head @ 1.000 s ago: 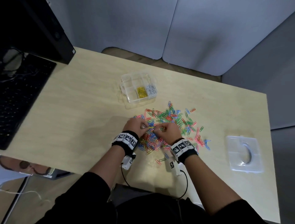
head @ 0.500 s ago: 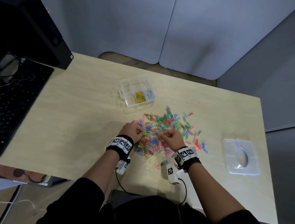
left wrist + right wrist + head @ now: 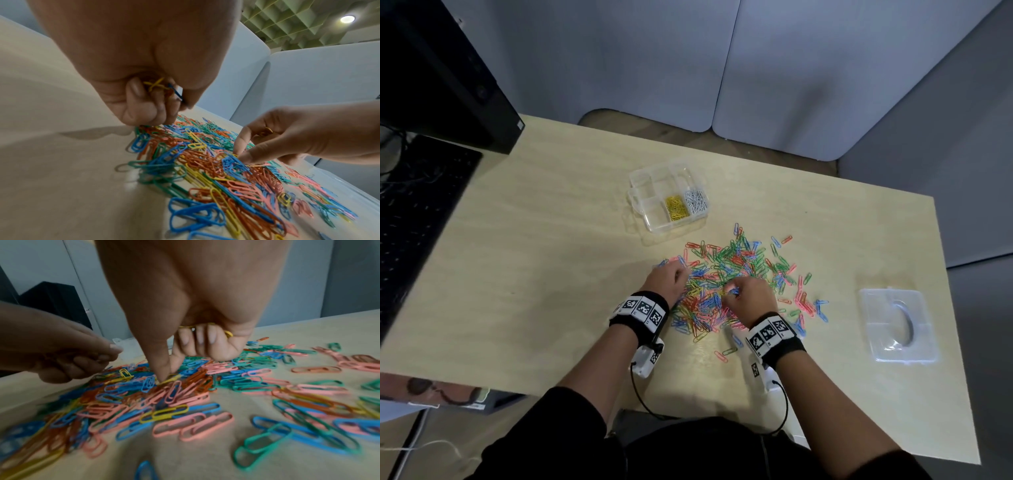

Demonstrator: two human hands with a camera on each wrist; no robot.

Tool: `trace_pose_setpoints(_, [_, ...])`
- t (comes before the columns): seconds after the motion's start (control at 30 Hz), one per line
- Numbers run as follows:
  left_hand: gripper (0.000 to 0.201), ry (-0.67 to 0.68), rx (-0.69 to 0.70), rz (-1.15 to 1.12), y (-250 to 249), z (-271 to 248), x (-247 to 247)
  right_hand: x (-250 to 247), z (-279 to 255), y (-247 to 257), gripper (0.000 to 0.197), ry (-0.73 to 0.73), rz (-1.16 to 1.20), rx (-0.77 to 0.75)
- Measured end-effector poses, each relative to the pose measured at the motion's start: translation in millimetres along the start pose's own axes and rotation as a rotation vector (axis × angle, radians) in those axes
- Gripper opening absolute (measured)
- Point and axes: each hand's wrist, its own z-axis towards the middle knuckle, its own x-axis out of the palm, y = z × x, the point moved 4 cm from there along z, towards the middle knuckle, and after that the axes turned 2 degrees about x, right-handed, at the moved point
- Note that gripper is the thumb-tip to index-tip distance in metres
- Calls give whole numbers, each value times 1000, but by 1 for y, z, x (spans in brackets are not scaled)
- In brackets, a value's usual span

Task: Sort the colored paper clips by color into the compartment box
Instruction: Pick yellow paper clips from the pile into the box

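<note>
Box: a clear plastic compartment box (image 3: pixel 650 202) is seen on the far side of the light wooden table (image 3: pixel 534 267), just beyond the pile.
Filled: yellow clips (image 3: pixel 675 207) lie in one near compartment, white clips (image 3: pixel 695 202) in the compartment to its right.
Unfilled: the remaining compartments appear bare; blue, green, red and pink are judged not yet started.
Pile: a wide scatter of mixed coloured paper clips (image 3: pixel 736 274) is spread near the middle of the table; yellow ones are still mixed in.
Left hand: the left hand (image 3: pixel 144 91) is curled over the pile's left edge; a few yellow clips and one blue clip (image 3: pixel 175 93) are held in the folded fingers.
Right hand: the right hand (image 3: pixel 185 345) is lowered into the pile; a yellow clip (image 3: pixel 170 378) is pinched between thumb and forefinger, and more yellow wire is tucked under the other three fingers.
Lid: a clear plastic lid (image 3: pixel 897 325) is set aside at the right, well apart from the box.
Other: a black keyboard (image 3: pixel 410 219) lies at the far left.
Progress: early; white looks done, yellow is being gathered, most of the pile is left.
Risk: the blue clip may be carried in with the yellow.
</note>
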Motion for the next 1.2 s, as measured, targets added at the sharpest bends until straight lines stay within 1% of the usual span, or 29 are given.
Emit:
trace_pose_setpoints(0.07, [21,9,12,-8,0,0,3,2,0,-2,3,17,20,-23])
trace_pose_setpoints(0.1, [15,20,15,-27,-1,-1,4,2,-1,-3,3,31,37,-47])
trace_pose_setpoints(0.13, [12,30,19,-56,-2,-1,5,2,-1,-4,5,42,66,-71])
trace_pose_setpoints(0.2, [20,54,13,-130,-4,-1,5,-1,-1,-7,10,39,167,-93])
trace_pose_setpoints(0.27, [27,115,-23,-207,-2,-1,5,-5,-2,-11,14,27,247,-89])
trace_pose_setpoints(0.3, [34,152,-28,-228,-1,-2,6,-5,-2,-13,13,29,262,-86])
trace_pose_setpoints(0.37, [47,223,6,-227,-1,-6,7,-4,-4,-15,6,31,248,-86])
trace_pose_setpoints(0.4, [50,251,30,-223,-3,-7,7,-3,-4,-15,11,27,229,-94])
trace_pose_setpoints(0.43, [50,273,50,-218,-3,-6,8,-1,-3,-14,14,24,210,-105])
trace_pose_setpoints(0.47, [49,291,58,-205,-4,-6,8,0,-3,-12,12,16,196,-108])
trace_pose_setpoints(0.53, [46,318,23,-187,-4,-4,8,1,-3,-7,4,5,178,-112])
trace_pose_setpoints(0.57, [48,323,-4,-203,-3,-4,8,2,-2,-7,6,7,174,-108])
trace_pose_setpoints(0.67, [55,315,-15,-201,-4,-7,5,6,-2,-8,10,3,220,-103])
trace_pose_setpoints(0.77, [67,238,10,-138,-10,-8,0,6,-3,-19,14,13,379,-43])
trace_pose_setpoints(0.83, [74,174,-6,-108,-11,-8,-3,5,-3,-28,18,47,487,17])
trace_pose_setpoints(0.9, [81,147,-23,-98,-13,-8,-6,1,-4,-34,20,53,601,48])
trace_pose_setpoints(0.93, [82,142,-19,-84,-15,-8,-7,-2,-4,-36,18,56,652,68])
trace_pose_setpoints(1.0, [84,143,-2,-68,-19,-8,-10,-7,-4,-38,9,80,726,116])
trace_pose_setpoints(1.03, [84,149,-2,-69,-20,-8,-11,-8,-4,-37,7,100,753,137])
trace_pose_setpoints(1.07, [84,157,-8,-76,-22,-9,-13,-8,-3,-36,11,136,793,159])
trace_pose_setpoints(1.13, [85,159,-12,-87,-23,-9,-16,-7,-3,-32,19,257,947,210])
trace_pose_setpoints(1.2, [85,138,13,-56,-23,-9,-20,-6,-5,-27,24,379,1085,245])
